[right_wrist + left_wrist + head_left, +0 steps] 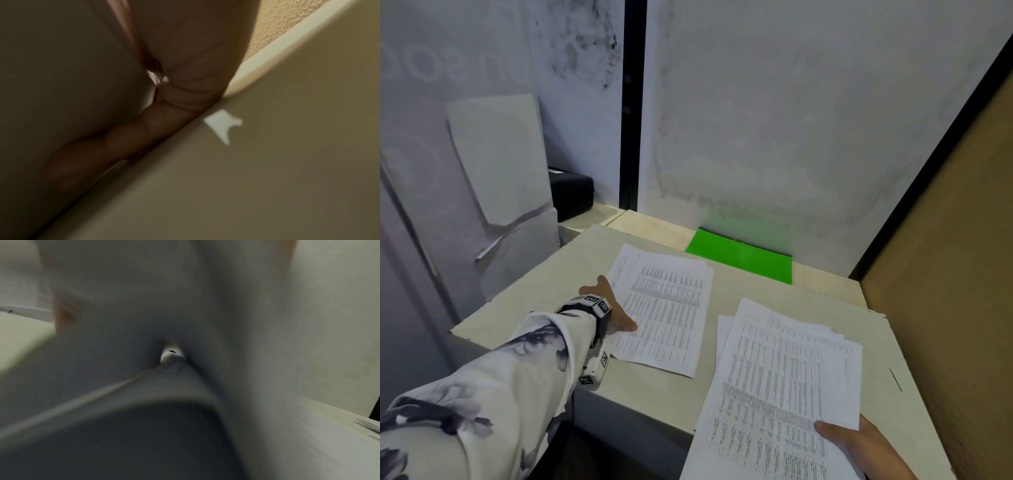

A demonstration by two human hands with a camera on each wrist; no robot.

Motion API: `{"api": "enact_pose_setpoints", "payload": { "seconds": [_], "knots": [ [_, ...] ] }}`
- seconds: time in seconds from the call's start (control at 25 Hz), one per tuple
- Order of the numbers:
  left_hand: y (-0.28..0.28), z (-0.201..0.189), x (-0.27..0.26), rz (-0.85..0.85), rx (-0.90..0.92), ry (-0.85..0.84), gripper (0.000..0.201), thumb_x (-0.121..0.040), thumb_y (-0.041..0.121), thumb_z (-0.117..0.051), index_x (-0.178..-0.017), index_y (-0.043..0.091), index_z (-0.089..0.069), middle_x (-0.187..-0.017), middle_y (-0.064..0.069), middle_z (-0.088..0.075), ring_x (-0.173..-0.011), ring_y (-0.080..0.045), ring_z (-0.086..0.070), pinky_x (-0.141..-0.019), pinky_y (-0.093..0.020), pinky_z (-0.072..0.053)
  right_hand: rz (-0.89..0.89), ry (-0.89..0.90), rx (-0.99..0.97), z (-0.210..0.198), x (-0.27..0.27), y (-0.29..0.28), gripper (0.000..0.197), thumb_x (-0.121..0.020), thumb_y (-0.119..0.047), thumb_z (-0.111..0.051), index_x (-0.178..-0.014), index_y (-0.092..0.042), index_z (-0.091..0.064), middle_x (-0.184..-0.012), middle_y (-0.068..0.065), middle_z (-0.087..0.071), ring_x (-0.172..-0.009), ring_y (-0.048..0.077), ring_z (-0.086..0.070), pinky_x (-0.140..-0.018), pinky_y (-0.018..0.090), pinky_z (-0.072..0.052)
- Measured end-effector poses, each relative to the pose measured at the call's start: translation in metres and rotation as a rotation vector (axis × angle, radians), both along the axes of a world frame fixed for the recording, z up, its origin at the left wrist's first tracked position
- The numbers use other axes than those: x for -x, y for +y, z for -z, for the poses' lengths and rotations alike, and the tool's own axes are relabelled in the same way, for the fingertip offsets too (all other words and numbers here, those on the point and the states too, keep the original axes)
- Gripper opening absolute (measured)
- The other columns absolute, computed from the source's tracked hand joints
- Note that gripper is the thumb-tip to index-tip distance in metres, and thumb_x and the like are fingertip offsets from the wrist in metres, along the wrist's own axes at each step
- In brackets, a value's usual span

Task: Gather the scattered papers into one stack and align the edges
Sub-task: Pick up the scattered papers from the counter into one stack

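A small pile of printed sheets [667, 308] lies askew on the beige table [654, 394]. My left hand [616, 311] is at the pile's left edge, with the thumb on top and the fingers hidden beneath. The left wrist view is filled with blurred, lifted white paper [185, 305]. A larger, uneven stack of printed sheets [784, 383] hangs over the table's near edge. My right hand [849, 442] grips its near right corner, thumb on top. In the right wrist view my fingers [123, 138] lie under that stack [61, 81].
A green folder [743, 255] lies at the table's back edge against the grey wall. A brown panel [945, 274] closes the right side. A black case [570, 192] and a leaning white board [500, 154] stand at the back left.
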State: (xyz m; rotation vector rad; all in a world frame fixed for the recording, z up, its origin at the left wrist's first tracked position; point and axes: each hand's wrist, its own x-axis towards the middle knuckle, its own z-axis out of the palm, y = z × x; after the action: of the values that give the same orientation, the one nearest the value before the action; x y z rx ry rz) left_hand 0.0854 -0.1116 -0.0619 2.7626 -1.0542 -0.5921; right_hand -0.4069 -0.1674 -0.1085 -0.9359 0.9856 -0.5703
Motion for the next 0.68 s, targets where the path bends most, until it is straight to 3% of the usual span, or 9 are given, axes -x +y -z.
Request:
{"api": "enact_pose_setpoints", "payload": {
  "seconds": [0.12, 0.2, 0.28, 0.36, 0.4, 0.56, 0.68],
  "knots": [
    [0.0, -0.003, 0.001, -0.01, 0.072, 0.029, 0.117, -0.047, 0.047, -0.088, -0.141, 0.012, -0.026, -0.12, -0.01, -0.06, -0.101, -0.033, -0.065, -0.084, -0.043, -0.059, 0.008, 0.013, 0.002, -0.002, -0.001, 0.002, 0.073, -0.075, 0.005, -0.078, -0.141, -0.014, -0.053, -0.132, 0.014, -0.069, -0.125, 0.038, -0.06, -0.113, 0.06, -0.036],
    [0.002, -0.005, 0.004, -0.04, 0.077, 0.043, 0.104, -0.054, 0.045, -0.087, -0.138, 0.009, -0.036, -0.118, -0.009, -0.063, -0.1, -0.032, -0.067, -0.083, -0.04, -0.059, -0.003, 0.004, 0.002, -0.004, 0.0, 0.002, 0.074, -0.072, 0.003, -0.082, -0.139, -0.012, -0.054, -0.132, 0.014, -0.069, -0.125, 0.038, -0.06, -0.113, 0.059, -0.036],
    [0.002, -0.008, 0.009, -0.062, 0.094, 0.072, 0.068, -0.058, 0.04, -0.087, -0.112, 0.009, -0.059, -0.096, -0.006, -0.069, -0.083, -0.026, -0.069, -0.074, -0.033, -0.059, 0.0, 0.007, -0.002, -0.005, -0.002, 0.002, 0.08, -0.068, 0.003, -0.085, -0.14, -0.011, -0.052, -0.133, 0.014, -0.068, -0.127, 0.039, -0.058, -0.113, 0.059, -0.035],
    [0.004, -0.011, 0.012, -0.057, 0.09, 0.098, 0.043, -0.061, 0.037, -0.088, -0.085, 0.013, -0.063, -0.079, -0.004, -0.067, -0.069, -0.022, -0.066, -0.069, -0.03, -0.058, 0.003, 0.01, -0.01, -0.006, -0.003, 0.002, 0.08, -0.07, 0.005, -0.082, -0.142, -0.011, -0.051, -0.133, 0.015, -0.068, -0.127, 0.039, -0.058, -0.113, 0.059, -0.035],
    [0.003, -0.011, 0.012, -0.049, 0.085, 0.099, 0.039, -0.062, 0.036, -0.088, -0.081, 0.013, -0.063, -0.077, -0.004, -0.068, -0.067, -0.022, -0.066, -0.068, -0.029, -0.058, -0.006, 0.007, -0.011, -0.006, -0.003, 0.003, 0.081, -0.069, 0.003, -0.084, -0.142, -0.012, -0.052, -0.133, 0.014, -0.068, -0.127, 0.039, -0.058, -0.113, 0.06, -0.035],
    [-0.003, -0.013, 0.01, -0.021, 0.08, 0.106, 0.035, -0.061, 0.029, -0.087, -0.084, 0.01, -0.068, -0.081, -0.004, -0.071, -0.073, -0.024, -0.069, -0.069, -0.028, -0.058, -0.009, -0.022, -0.017, -0.008, -0.004, 0.004, 0.089, -0.06, -0.003, -0.089, -0.141, -0.01, -0.052, -0.134, 0.016, -0.067, -0.128, 0.041, -0.058, -0.113, 0.061, -0.034],
    [-0.011, -0.019, 0.015, 0.011, 0.061, 0.139, 0.047, -0.072, 0.022, -0.083, -0.113, 0.011, -0.061, -0.108, -0.004, -0.069, -0.088, -0.025, -0.061, -0.076, -0.029, -0.052, -0.002, -0.014, -0.009, -0.01, -0.006, 0.005, 0.085, -0.065, 0.003, -0.087, -0.142, -0.01, -0.052, -0.133, 0.016, -0.067, -0.126, 0.039, -0.059, -0.109, 0.058, -0.041]
  ]
}}
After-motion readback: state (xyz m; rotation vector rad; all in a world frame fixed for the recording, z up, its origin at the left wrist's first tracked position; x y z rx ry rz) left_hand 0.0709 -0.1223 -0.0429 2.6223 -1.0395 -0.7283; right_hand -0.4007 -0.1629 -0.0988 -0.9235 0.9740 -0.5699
